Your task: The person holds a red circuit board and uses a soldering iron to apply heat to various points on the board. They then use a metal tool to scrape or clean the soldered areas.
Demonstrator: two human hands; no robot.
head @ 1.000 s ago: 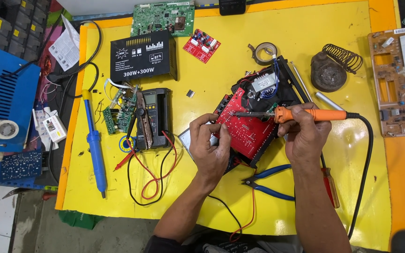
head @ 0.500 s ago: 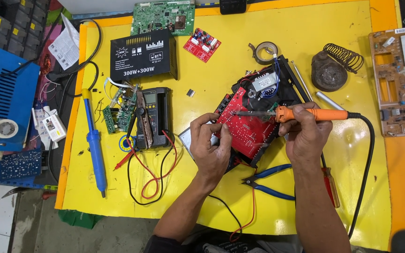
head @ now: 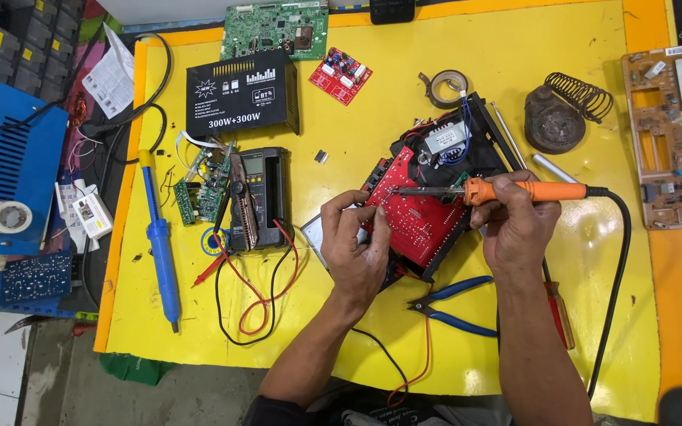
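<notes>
You worked at a yellow bench (head: pixel 515 95) crowded with gear, and the red circuit board (head: pixel 416 217) sat near the middle of it, tilted up against its black chassis (head: pixel 475 130). Your right hand (head: pixel 515 225) was closed around the orange soldering iron (head: pixel 530 191), its tip lying across the board toward the left. Your left hand (head: pixel 357 244) pinched the board's near left edge, fingers curled tight on it; whether it also held something small there, I could not tell.

The biggest risk, as I judged it, was the propped board slipping under the iron's pressure, since only your left hand steadied it; a slip could have dragged the hot tip across neighbouring joints or onto your fingertips, which sat just beside it. The iron's black cord (head: pixel 617 276) looped down the right side of the bench and off the near edge, so a snag there could have jerked the tip.

Around you, the black amplifier box (head: pixel 242 93) and a green board (head: pixel 274 28) lay far left, a multimeter (head: pixel 258 197) with red and black leads sat left of your hand, and a blue solder sucker (head: pixel 159 244) lay beyond it. Blue-handled pliers (head: pixel 455 304) rested just near the board, close under your right wrist, where they could have caught your forearm.
</notes>
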